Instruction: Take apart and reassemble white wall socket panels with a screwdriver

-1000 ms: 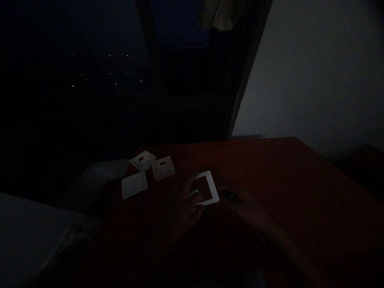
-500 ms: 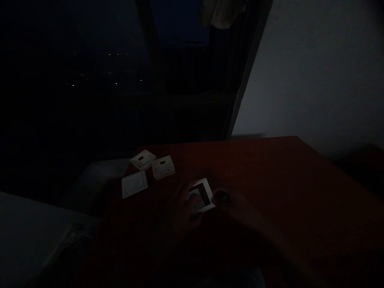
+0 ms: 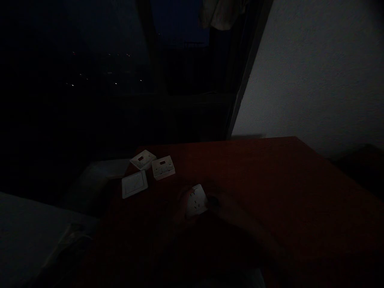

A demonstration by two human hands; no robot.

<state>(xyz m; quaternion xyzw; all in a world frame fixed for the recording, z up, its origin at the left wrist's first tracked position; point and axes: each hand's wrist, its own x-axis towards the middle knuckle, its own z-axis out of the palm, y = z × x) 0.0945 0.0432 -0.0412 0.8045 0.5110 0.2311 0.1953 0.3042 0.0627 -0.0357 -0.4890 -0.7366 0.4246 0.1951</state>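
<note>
Your L hand (image 3: 181,208) grips wht socket plate (image 3: 198,199); R hand (image 3: 226,206) by its right edge, can't tell if fingers closed.

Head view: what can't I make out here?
- Socket plate, left edge: head view, covered by the left hand.
- Dark item at the right hand: head view, too dark to identify.
- Pale thing at bottom: head view, cut off by the lower edge.

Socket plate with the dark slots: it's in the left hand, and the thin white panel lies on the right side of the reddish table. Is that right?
Not quite: the thin white panel lies on the left side of the reddish table, as the head view shows. The socket plate is in the left hand.
</note>
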